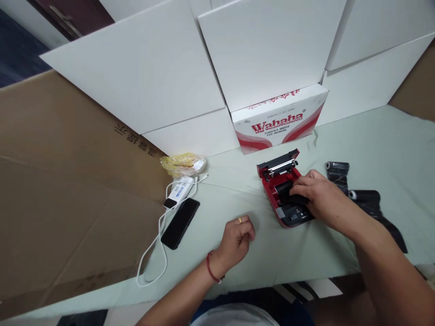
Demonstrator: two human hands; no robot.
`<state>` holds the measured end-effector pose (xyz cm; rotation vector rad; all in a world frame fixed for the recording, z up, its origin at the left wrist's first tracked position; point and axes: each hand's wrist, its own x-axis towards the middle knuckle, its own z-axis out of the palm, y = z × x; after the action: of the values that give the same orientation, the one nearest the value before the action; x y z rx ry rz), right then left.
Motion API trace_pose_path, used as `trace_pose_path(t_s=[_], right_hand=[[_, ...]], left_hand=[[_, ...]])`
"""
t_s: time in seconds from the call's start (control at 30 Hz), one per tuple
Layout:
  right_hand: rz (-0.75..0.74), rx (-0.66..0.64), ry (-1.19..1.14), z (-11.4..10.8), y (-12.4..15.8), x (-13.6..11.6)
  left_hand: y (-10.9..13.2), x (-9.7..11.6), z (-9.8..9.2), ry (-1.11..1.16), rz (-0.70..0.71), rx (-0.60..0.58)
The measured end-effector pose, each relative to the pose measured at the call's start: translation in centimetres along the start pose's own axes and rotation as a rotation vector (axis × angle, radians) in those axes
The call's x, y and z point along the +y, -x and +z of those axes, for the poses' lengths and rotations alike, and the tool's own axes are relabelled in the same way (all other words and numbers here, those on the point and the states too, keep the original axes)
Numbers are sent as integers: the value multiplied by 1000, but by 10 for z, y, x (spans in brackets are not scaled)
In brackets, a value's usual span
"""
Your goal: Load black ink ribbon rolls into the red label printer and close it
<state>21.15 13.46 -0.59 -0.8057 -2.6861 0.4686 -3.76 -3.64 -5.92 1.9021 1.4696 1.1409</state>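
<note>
A small red-and-black machine that looks like a label printer (pixel 277 201) sits on the cloth with its lid (pixel 280 165) raised. Inside its red bay is a black roll (pixel 284 190). My right hand (pixel 314 192) reaches in from the right, its fingers pinched on black film from this roll; the fingertips are partly hidden. Curled and holding nothing, my left hand (pixel 237 237) rests on the cloth left of the machine. Right of my right hand lie two more black film rolls, one (pixel 338 174) farther back and one (pixel 369 199) nearer, with film trailing off it.
A black phone (pixel 181 224) lies on the left, beside a white power adapter (pixel 180 192) and a looped white cable (pixel 161 226). Behind them is a crumpled yellow plastic bag (pixel 183 164). A Wahaha carton (pixel 278 122) and white panels (pixel 272 50) border the back; brown cardboard (pixel 78 194) stands left.
</note>
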Motion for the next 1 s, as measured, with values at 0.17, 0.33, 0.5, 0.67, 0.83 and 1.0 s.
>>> trace_pose_path(t_s=[0.17, 0.33, 0.5, 0.67, 0.83, 1.0], right_hand=[[-9, -30, -37, -12, 14, 3], [-104, -48, -35, -23, 24, 1], [-91, -142, -163, -27, 31, 1], [-36, -217, -100, -32, 52, 3], [-10, -228, -71, -30, 66, 5], [25, -250, -53, -29, 68, 5]], left_hand=[[-15, 8, 0, -6, 3, 2], [-43, 17, -10, -80, -52, 221], [-94, 15, -21, -65, -44, 247], [-130, 5, -24, 101, -7, 70], [-127, 11, -25, 48, 9, -39], [-95, 22, -12, -82, 201, -179]])
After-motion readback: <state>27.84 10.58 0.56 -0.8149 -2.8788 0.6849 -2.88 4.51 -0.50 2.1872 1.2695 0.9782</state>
